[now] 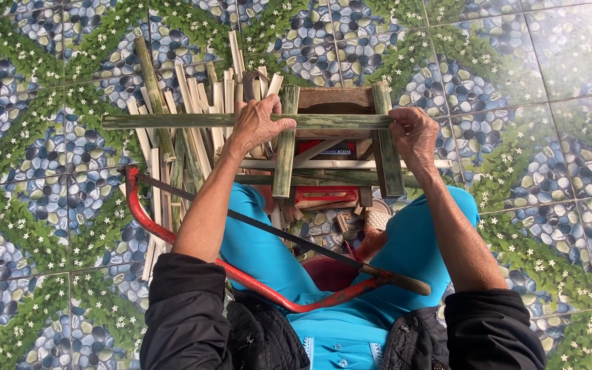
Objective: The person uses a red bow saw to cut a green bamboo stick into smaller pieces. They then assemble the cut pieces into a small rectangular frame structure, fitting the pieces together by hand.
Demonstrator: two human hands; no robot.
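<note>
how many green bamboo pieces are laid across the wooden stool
4. One long horizontal stick under the left hand and right hand, two upright pieces, one lower horizontal. Others may be hidden.

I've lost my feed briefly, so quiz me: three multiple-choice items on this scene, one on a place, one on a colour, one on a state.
1. Where does the hacksaw lie?
A. Across the person's lap
B. On the stool
C. Standing against a wall

2. What colour is the hacksaw's frame?
A. Blue
B. Red
C. Yellow

3. How is the long bamboo strip held?
A. Left hand alone
B. Lying loose
C. Both hands grip it

Answers: 1 A, it rests over the blue trousers. 2 B, its curved bow is red. 3 C, the left hand and right hand each close on it.
</note>
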